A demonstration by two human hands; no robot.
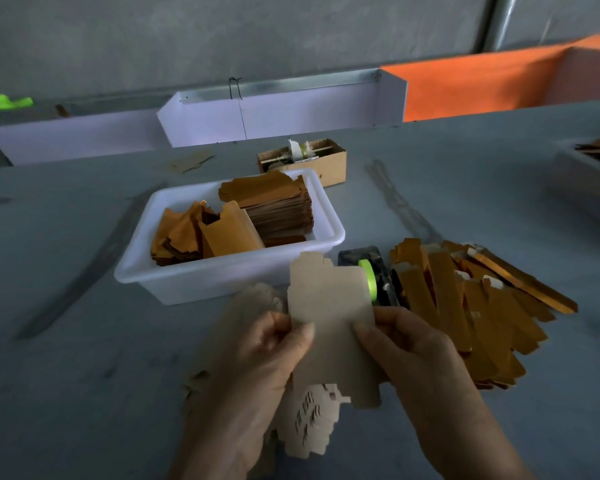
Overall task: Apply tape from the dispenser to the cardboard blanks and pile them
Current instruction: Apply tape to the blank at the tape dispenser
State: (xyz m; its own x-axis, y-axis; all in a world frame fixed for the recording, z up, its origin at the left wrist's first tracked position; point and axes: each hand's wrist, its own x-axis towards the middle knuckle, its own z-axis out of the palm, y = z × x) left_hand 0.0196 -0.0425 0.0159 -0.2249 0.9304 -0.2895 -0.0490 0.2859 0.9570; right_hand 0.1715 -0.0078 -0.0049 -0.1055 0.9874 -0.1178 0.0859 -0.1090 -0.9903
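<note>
grey table (84,271) | one white bin (222,275) holding two heaps of blanks | one fanned pile (471,306) right | one tape dispenser (374,275) between | one cardboard blank (329,313) pinched by left hand (257,368) and right hand (426,362) above table

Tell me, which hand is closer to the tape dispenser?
Right. The right hand sits just below the tape dispenser; the left hand is farther, across the cardboard both hold.
</note>
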